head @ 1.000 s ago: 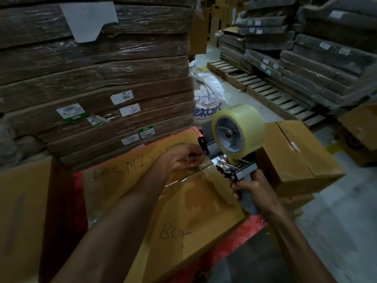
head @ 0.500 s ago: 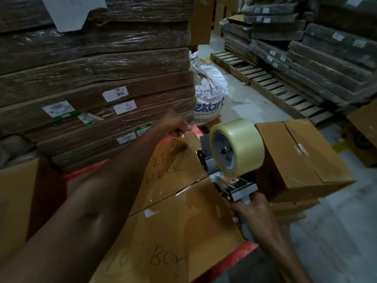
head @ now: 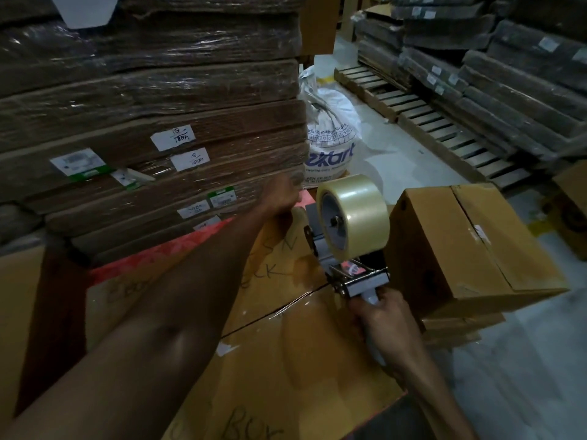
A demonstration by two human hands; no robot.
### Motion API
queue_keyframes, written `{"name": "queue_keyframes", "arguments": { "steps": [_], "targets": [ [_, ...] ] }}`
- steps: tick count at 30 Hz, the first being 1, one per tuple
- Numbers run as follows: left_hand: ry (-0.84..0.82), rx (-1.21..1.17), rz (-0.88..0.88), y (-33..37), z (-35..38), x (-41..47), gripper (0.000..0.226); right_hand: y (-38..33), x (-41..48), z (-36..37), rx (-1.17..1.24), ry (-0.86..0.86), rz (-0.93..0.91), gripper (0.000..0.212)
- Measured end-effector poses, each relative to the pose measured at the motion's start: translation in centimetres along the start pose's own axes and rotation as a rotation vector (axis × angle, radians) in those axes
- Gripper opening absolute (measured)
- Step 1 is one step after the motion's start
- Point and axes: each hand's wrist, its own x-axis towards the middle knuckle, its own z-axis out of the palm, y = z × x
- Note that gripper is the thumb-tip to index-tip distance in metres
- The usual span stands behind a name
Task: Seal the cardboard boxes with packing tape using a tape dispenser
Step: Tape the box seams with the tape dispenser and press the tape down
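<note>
Head view: the tape dispenser (head: 349, 274) stands centre right on the cardboard box (head: 286, 360), at the right end of its seam, with the handle toward the lower right and the tape roll (head: 359, 214) uppermost. The right hand (head: 381, 309) grasps the handle. The left hand (head: 282, 195) lies at the box's far edge (too blurred to tell its grip). A red surface (head: 165, 252) carries the box. A second box (head: 460, 249) sits just right, wrapped cardboard stacks (head: 158, 106) fill the upper left, and a white sack (head: 333, 144) and pallets (head: 428, 115) lie beyond.

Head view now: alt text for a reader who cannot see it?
The right hand holds a tape dispenser over the seam of a cardboard box, left hand at its far edge. Wrapped cardboard stacks stand behind.
</note>
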Motion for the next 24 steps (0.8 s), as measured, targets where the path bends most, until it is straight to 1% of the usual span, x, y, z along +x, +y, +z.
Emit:
{"name": "queue_keyframes", "arguments": {
  "steps": [3, 5, 8, 11, 14, 17, 18, 20, 22, 24],
  "targets": [
    [-0.009, -0.044, -0.029, -0.5, 0.1, 0.2, 0.005, 0.0, 0.3, 0.0, 0.019, -0.009, 0.008, 0.023],
    [-0.021, -0.069, -0.041, -0.9, 0.3, 0.5, 0.009, -0.2, 0.3, 0.1, 0.022, -0.011, 0.012, 0.024],
    [-0.041, -0.124, -0.052, -1.5, 0.6, 1.1, 0.006, -0.3, 0.4, 0.1, 0.024, -0.024, 0.007, 0.025],
    [-0.049, -0.160, -0.115, -1.5, 0.8, 1.1, 0.009, 0.1, 0.7, 0.2, -0.010, -0.029, 0.008, 0.025],
    [-0.088, -0.176, -0.139, -1.4, 1.0, 1.4, 0.003, 0.1, 0.9, 0.3, -0.025, -0.028, 0.013, 0.027],
    [-0.124, -0.200, -0.217, -1.6, 0.9, 1.5, 0.019, -0.2, 1.0, 0.3, -0.022, -0.043, 0.041, 0.031],
    [-0.133, -0.219, -0.239, -1.8, 0.9, 1.5, 0.019, -0.3, 0.9, 0.3, -0.020, -0.044, 0.051, 0.030],
    [-0.149, -0.254, -0.249, -1.9, 0.9, 1.3, 0.012, -0.4, 0.8, 0.3, -0.019, -0.039, 0.067, 0.029],
    [-0.085, -0.194, -0.157, -1.9, 1.2, 1.4, 0.004, -0.6, 0.7, 0.4, -0.018, -0.036, 0.075, 0.028],
    [0.070, -0.029, -0.069, -1.6, 1.6, 0.8, 0.005, -0.8, 0.7, 0.4, -0.005, -0.027, 0.082, 0.027]
  ]
}}
